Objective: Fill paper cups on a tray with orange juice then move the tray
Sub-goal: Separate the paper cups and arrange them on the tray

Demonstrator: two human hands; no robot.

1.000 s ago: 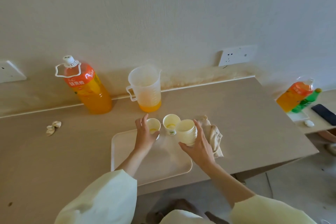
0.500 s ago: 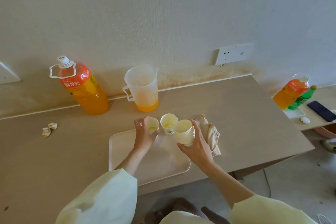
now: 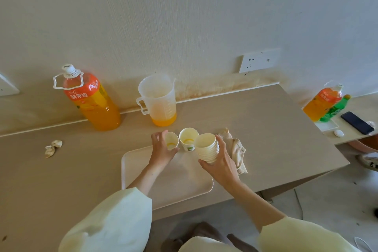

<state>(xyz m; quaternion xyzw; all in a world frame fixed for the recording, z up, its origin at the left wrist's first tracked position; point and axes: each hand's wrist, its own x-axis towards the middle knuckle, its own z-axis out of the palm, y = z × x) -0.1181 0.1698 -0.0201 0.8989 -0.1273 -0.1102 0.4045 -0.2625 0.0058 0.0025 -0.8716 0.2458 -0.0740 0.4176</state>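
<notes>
A cream tray (image 3: 143, 170) lies on the table in front of me. My left hand (image 3: 161, 151) grips a small paper cup (image 3: 171, 139) at the tray's far edge; a little orange juice shows in its bottom. A second cup (image 3: 188, 141) with a trace of juice stands just right of it. My right hand (image 3: 219, 161) holds a stack of nested paper cups (image 3: 206, 147), tilted, beside that cup. Behind stand a clear measuring jug (image 3: 158, 101) with juice at its bottom and a large capped orange juice bottle (image 3: 92, 100).
A crumpled cloth (image 3: 236, 149) lies right of the tray, a wad of paper (image 3: 53, 147) at the left. On a side table at the right are another orange bottle (image 3: 322, 102), a green bottle (image 3: 335, 108) and a phone (image 3: 357, 122). A wall socket (image 3: 259, 60) sits above.
Both hands keep their hold on the cups; the stack in my right hand has shifted slightly. The view has drifted a little.
</notes>
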